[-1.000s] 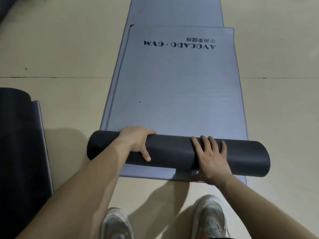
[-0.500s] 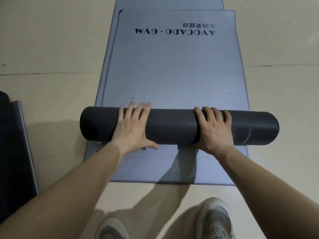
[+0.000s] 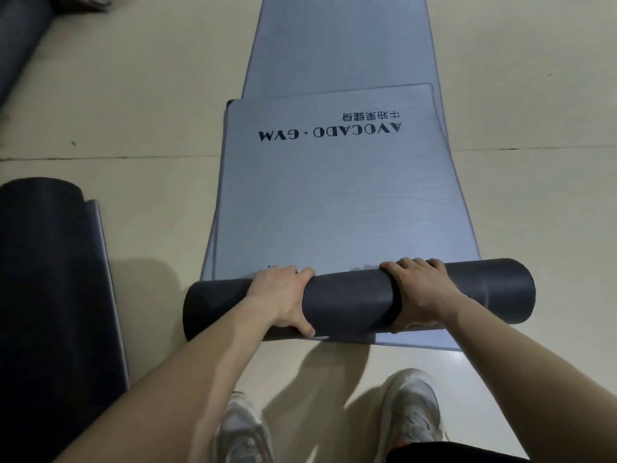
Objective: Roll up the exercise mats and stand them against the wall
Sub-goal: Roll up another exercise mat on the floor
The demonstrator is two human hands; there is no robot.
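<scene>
Left hand [image 3: 280, 300] and right hand [image 3: 419, 295], fingers curled tight round dark mat roll [image 3: 354, 304], gripping it.

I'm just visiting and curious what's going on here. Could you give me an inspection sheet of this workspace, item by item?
Surface: beige floor with seams.
Job's things: grey mat printed AVOCADO GYM, its near end wound into a dark roll; it lies on a second grey mat.
Clutter: rolled mat lying at the left; dark bundle in the top-left corner.
Hands: left hand and right hand both grip the roll.
Cables: nothing seen.
Surroundings: the person's shoes at the bottom; no wall in view.
</scene>
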